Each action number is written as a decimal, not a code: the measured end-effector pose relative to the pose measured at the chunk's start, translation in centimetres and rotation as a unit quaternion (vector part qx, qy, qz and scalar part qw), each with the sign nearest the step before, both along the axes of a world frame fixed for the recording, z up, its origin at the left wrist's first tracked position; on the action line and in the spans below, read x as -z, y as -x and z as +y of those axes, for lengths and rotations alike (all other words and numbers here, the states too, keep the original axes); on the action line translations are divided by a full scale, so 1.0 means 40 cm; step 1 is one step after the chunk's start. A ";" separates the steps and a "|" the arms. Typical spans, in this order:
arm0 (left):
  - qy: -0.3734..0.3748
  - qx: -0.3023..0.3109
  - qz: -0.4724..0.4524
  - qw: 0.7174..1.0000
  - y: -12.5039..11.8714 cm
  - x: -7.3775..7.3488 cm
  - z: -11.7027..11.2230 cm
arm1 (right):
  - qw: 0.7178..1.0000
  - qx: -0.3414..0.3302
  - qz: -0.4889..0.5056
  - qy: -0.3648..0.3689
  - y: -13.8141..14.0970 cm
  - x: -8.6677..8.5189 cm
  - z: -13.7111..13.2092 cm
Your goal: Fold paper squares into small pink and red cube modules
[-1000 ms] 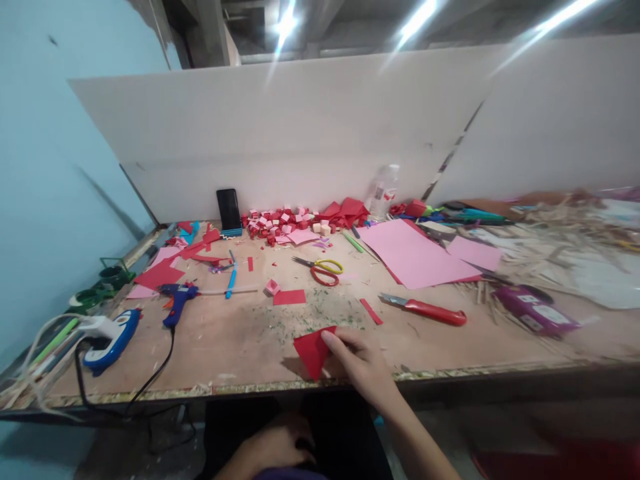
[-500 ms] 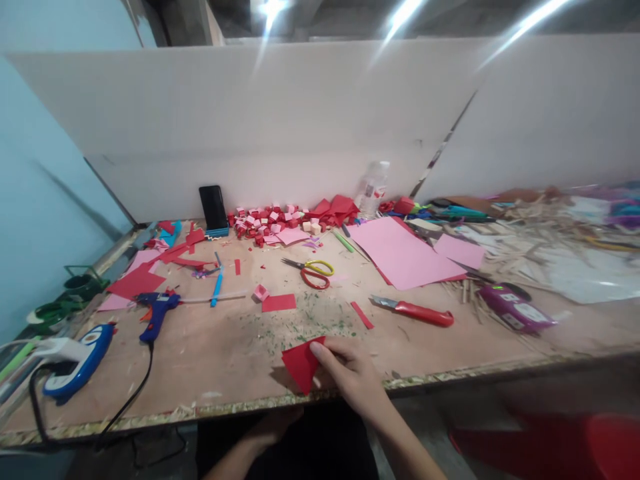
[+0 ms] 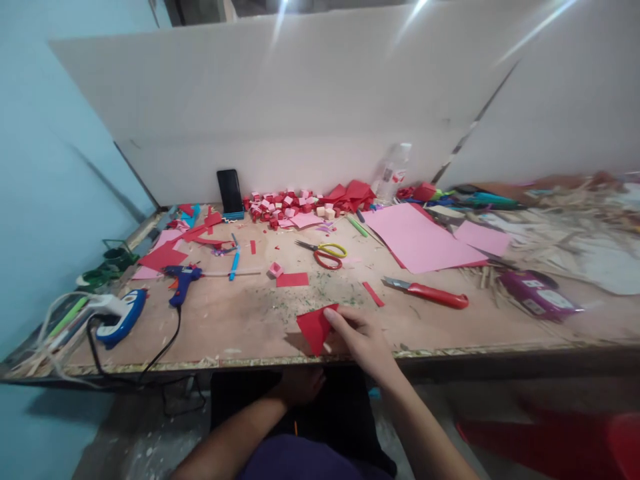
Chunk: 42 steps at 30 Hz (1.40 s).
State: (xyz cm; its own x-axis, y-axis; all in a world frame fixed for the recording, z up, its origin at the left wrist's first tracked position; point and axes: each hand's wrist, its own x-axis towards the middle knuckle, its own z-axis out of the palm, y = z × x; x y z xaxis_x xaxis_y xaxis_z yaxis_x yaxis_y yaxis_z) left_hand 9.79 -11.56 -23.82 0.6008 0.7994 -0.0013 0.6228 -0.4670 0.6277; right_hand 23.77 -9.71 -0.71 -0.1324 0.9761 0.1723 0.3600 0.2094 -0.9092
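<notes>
My right hand point(image 3: 357, 337) pinches a small piece of red paper point(image 3: 316, 328) between thumb and fingers, just above the front edge of the table. The paper hangs with one corner pointing down. My left hand point(image 3: 303, 385) is low over my lap, below the table edge; it lies in shadow and its fingers are hard to make out. Beyond the red paper lie a flat red paper rectangle point(image 3: 293, 279), a small pink paper box point(image 3: 275, 269) and a narrow red strip point(image 3: 373, 294). Scissors point(image 3: 327, 254) with yellow and red handles rest farther back.
A red-handled knife point(image 3: 435, 294) lies at right, near pink sheets point(image 3: 420, 240) and a purple packet point(image 3: 537, 293). At left are a blue glue gun point(image 3: 184, 280) and a power strip point(image 3: 125, 320). Small paper boxes point(image 3: 280, 205), a phone point(image 3: 229, 191) and a bottle point(image 3: 395, 173) line the back.
The view has tilted down and shifted left, so more of my lap and left hand shows. My right hand keeps its pinch on the red paper.
</notes>
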 end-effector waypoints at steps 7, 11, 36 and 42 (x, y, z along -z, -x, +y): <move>0.060 -0.073 -0.010 0.995 -0.013 -0.020 -0.071 | 1.000 0.007 -0.004 -0.022 0.007 0.002 0.000; 0.073 -0.070 -0.046 0.994 -0.033 -0.096 -0.103 | 1.000 -0.003 0.003 -0.016 0.008 0.004 0.005; 0.116 -0.171 -0.277 0.938 0.221 -0.549 0.011 | 0.989 -0.092 0.075 0.087 0.069 -0.017 -0.005; 0.132 -0.159 -0.259 0.943 0.225 -0.540 0.018 | 0.991 -0.089 0.064 0.080 0.062 -0.005 -0.006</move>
State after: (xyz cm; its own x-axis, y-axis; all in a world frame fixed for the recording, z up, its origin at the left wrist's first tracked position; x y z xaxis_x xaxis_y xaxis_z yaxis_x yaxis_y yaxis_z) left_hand 0.79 -10.85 -2.23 0.3057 0.9521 0.0028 0.2819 -0.0933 0.9549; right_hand 21.27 -9.95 -0.51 -0.2925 0.9553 0.0437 0.2090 0.1084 -0.9719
